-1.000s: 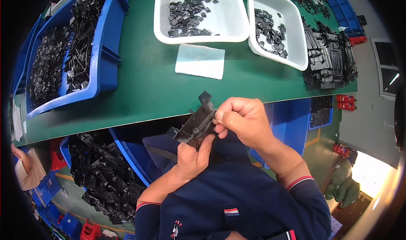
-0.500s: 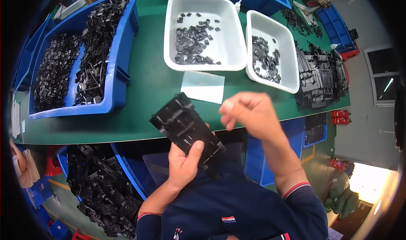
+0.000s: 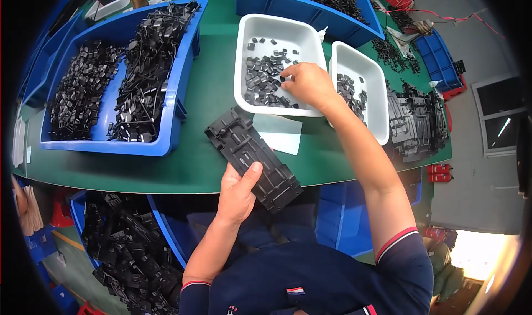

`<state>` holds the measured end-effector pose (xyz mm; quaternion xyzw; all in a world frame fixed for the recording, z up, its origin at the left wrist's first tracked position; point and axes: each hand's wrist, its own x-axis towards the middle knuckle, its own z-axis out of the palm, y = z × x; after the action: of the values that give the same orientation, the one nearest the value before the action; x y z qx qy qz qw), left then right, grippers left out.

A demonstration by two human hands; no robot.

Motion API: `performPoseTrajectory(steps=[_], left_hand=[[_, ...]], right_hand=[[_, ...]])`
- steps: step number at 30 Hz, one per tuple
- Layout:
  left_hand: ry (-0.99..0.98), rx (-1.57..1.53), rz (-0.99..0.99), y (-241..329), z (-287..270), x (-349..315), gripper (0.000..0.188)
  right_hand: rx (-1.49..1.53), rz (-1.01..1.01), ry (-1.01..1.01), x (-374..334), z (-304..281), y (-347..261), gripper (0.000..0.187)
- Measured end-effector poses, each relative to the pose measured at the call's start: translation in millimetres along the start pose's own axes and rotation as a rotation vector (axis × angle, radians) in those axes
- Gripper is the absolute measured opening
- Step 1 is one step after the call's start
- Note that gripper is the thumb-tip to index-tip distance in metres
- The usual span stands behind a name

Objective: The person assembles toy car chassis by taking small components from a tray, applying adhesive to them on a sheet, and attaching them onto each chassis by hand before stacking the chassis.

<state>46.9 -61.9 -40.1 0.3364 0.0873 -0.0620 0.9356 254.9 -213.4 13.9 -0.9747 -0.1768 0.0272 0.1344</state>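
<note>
My left hand point(image 3: 238, 192) is closed around a long black moulded plastic plate point(image 3: 252, 158), thumb on its upper face. The plate is tilted over the near table edge and has ribs and raised clips. Over the larger white tub point(image 3: 241, 54), my right hand point(image 3: 308, 83) reaches in from the right. Its thumb and fingertips pinch at a small black plastic piece point(image 3: 281, 80) among many others like it point(image 3: 261, 74). The fingers partly hide that piece.
A second white tub point(image 3: 382, 101) with small black pieces stands at the right, beside stacked black plates point(image 3: 418, 121). Blue bins of black parts stand left point(image 3: 180, 93) and at the back point(image 3: 288, 9). A white sheet point(image 3: 285, 135) lies before the larger tub. Below the table, another bin holds black parts point(image 3: 133, 254).
My right hand has moved from near the plate forward into the larger white tub. My left hand still holds the plate, now turned more face-up. The whole view has shifted slightly.
</note>
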Motion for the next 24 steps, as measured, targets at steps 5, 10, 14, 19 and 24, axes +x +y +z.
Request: performPoseTrajectory(steps=[5, 10, 14, 19, 24], left_hand=[[-0.002, -0.003, -0.018, 1, 0, 1, 0.046], [-0.031, 0.009, 0.009, -2, 1, 3, 0.047], [-0.019, 0.013, 0.016, -5, -3, 2, 0.047], [-0.012, -0.004, -0.028, -2, -3, 1, 0.048], [0.003, 0.033, -0.023, 3, 5, 1, 0.049]], right_hand=[[-0.029, -0.046, -0.005, 6, 10, 4, 0.016], [-0.17, -0.226, 0.223, 6, 21, 16, 0.017], [0.278, -0.155, 0.466, -34, -8, -5, 0.017], [0.982, 0.306, 0.238, -121, -16, -24, 0.017], [0.969, 0.431, 0.186, -139, 31, -8, 0.016]])
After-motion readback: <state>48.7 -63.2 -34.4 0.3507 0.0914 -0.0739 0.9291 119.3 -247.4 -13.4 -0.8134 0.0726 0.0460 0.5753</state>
